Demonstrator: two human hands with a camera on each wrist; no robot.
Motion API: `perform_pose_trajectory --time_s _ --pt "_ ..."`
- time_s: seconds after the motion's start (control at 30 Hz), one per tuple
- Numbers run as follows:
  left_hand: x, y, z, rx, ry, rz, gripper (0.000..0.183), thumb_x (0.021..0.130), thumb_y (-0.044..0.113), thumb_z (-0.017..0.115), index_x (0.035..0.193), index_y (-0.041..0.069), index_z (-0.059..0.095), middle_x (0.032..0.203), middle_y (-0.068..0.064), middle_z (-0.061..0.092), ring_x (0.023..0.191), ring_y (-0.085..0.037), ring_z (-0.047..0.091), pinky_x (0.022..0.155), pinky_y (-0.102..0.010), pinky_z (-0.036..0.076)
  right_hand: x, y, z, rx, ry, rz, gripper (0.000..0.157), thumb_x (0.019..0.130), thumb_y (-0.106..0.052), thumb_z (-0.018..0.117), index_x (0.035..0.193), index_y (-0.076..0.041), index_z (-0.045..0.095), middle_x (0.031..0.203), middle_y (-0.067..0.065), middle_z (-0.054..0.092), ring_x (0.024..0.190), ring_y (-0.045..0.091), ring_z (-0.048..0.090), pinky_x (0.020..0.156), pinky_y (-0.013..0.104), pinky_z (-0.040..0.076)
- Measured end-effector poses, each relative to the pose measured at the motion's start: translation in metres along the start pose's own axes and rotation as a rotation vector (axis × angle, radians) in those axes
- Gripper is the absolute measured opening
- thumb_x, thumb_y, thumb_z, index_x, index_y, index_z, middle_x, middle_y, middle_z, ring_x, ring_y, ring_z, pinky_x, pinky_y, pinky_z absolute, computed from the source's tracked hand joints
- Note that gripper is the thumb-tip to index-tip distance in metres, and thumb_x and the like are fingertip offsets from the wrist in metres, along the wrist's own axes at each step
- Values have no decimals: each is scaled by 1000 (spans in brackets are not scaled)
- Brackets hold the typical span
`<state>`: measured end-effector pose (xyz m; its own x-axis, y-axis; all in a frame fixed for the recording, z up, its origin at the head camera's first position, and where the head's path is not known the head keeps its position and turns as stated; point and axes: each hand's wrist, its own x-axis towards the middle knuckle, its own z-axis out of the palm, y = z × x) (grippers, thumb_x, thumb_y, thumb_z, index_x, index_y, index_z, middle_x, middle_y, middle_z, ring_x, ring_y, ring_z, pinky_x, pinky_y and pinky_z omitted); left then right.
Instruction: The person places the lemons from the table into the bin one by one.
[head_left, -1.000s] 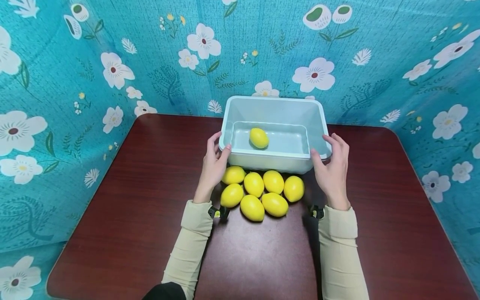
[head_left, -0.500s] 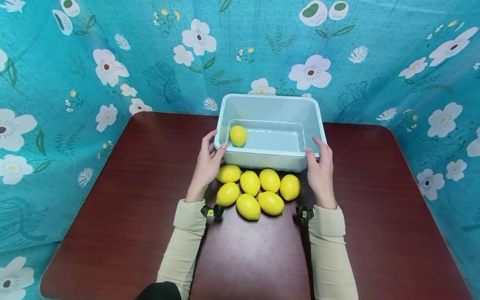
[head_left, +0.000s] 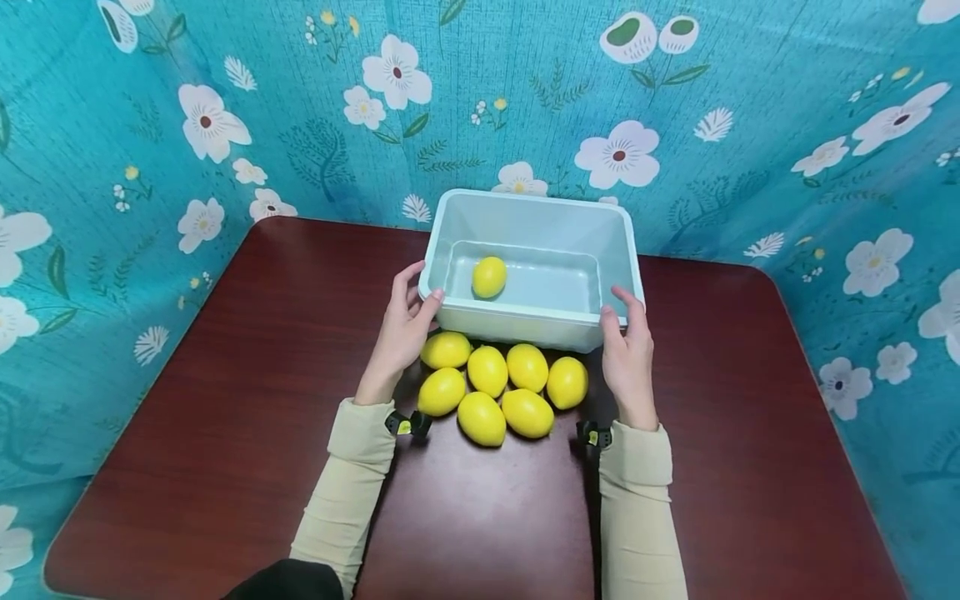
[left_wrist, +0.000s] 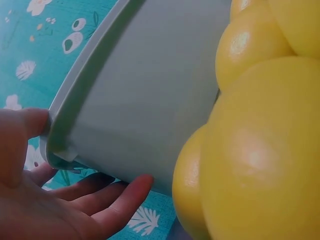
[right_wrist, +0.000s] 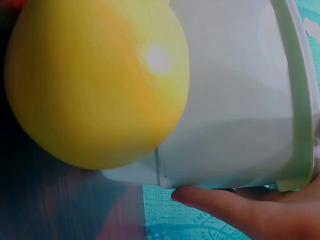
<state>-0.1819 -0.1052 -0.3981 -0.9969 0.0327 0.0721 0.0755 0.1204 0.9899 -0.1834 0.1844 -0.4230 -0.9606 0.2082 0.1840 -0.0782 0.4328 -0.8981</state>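
Nearest, toward the person from the bin [head_left: 525, 325], come two sleeves [head_left: 352, 467], each with a wrist camera [head_left: 408, 423] at its cuff. Seven lemons [head_left: 487, 371] lie on the counter [head_left: 750, 417] in a close cluster just before the bin's near wall: four in the row beside it, three in the row farther from it. The hands grip the bin at its near corners. The left hand [head_left: 401, 333] sets its thumb at the rim, its fingers bent round the bin's left end; the right hand [head_left: 628, 358] has its thumb at the near rim, a finger along the outside of the right end. Whether the bin's base rests flat is hidden. Inside it, left of its middle, sits a single lemon [head_left: 489, 277]. Beyond the bin hangs a flowered cloth [head_left: 525, 108].

The bin looks like thin plastic: light, fairly stiff, smooth enough to slip. The lipped rim should give the best hold, both ends together and level, since the loose lemon would probably roll if it tips.
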Motion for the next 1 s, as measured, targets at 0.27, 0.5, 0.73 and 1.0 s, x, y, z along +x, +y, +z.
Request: perform_pose_trajectory --time_s 0.27,0.5,0.73,1.0 --pt "-3 -2 -5 -41 -11 -27 55 93 24 46 140 18 18 133 -12 43 110 -28 51 86 -54 43 -3 -3 3 -13 4 11 42 91 -42 42 130 -26 43 115 -2 50 62 17 41 63 29 36" --pt "2 -7 -6 -32 -11 -9 55 92 24 48 139 19 20 132 -11 44 109 -29 51 85 -52 43 -3 -2 4 21 9 13 40 91 -40 43 129 -29 45 112 -1 49 64 18 38 66 29 34" --pt "-2 -11 -12 286 86 123 54 87 34 53 135 18 34 131 -4 45 112 -17 51 86 -36 47 -4 -1 5 62 45 22 36 91 -37 46 126 -29 48 114 -3 50 66 17 35 69 28 31" --pt "-38 5 -22 475 161 368 46 81 30 63 122 12 52 115 -5 49 99 -15 52 79 -31 48 0 -2 9 76 29 -2 39 91 -34 45 127 -17 48 125 0 48 80 11 39 74 27 31"
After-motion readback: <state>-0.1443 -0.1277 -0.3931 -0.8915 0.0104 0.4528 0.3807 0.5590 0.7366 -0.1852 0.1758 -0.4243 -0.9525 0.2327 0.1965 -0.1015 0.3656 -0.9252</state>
